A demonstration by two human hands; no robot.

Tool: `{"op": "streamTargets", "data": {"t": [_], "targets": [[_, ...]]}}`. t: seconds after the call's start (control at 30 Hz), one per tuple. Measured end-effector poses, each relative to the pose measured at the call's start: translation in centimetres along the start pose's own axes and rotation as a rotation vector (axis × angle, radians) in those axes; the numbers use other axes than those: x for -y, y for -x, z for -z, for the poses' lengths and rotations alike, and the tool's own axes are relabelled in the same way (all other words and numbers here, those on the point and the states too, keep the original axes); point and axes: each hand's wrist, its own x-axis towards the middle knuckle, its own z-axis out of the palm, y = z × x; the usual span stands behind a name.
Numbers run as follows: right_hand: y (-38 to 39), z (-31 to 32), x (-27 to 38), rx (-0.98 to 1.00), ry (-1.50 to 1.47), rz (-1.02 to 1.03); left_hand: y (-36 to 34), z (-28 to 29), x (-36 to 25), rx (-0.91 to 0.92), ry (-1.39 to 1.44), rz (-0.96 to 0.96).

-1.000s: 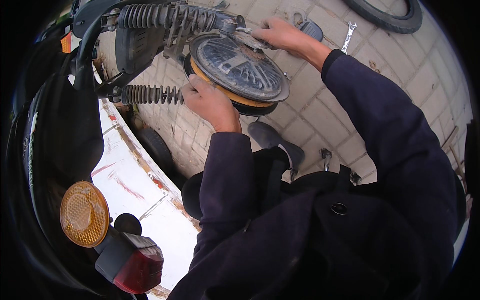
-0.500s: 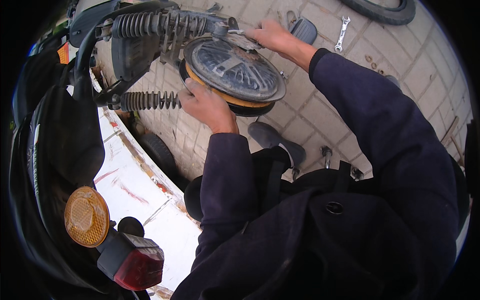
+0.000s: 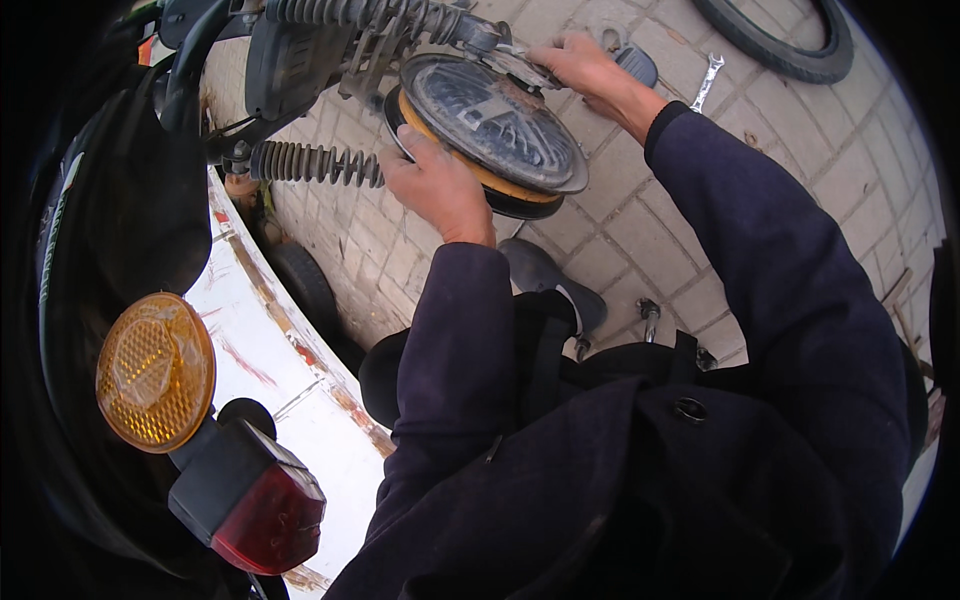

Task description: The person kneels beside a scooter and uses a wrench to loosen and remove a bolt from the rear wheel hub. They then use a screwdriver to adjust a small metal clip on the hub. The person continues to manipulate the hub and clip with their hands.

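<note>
A bare wheel (image 3: 490, 125) without a tyre, with a dusty dark metal cover and an orange band round its rim, sits tilted at the rear of a dark two-wheeler. My left hand (image 3: 440, 185) is closed on the wheel's near-left rim, thumb on top and the other fingers hidden below. At the wheel's far side, my right hand (image 3: 590, 75) closes its fingers round the end of a dirty metal bracket (image 3: 518, 68) over the wheel's middle. One coil-spring shock absorber (image 3: 310, 165) ends beside my left hand; another (image 3: 360, 12) runs along the top.
On the paving lie a wrench (image 3: 708, 83), a black tyre (image 3: 825, 65) and a dark flat part (image 3: 636, 65). An orange reflector (image 3: 157, 372) and a red tail light (image 3: 270, 520) stick out at lower left, over a white panel (image 3: 240, 310). My shoe (image 3: 560, 280) is below the wheel.
The view has shifted, so the wheel and both hands appear a little higher and further right. Both hands keep their places on the wheel and bracket.
</note>
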Motion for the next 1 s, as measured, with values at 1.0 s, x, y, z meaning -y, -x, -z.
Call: {"op": "streamTargets", "data": {"t": [1.0], "targets": [[1.1, 2.2, 1.0, 0.186, 0.133, 0.071, 0.0, -0.2, -2.3, 0.072, 0.060, 0.168]]}}
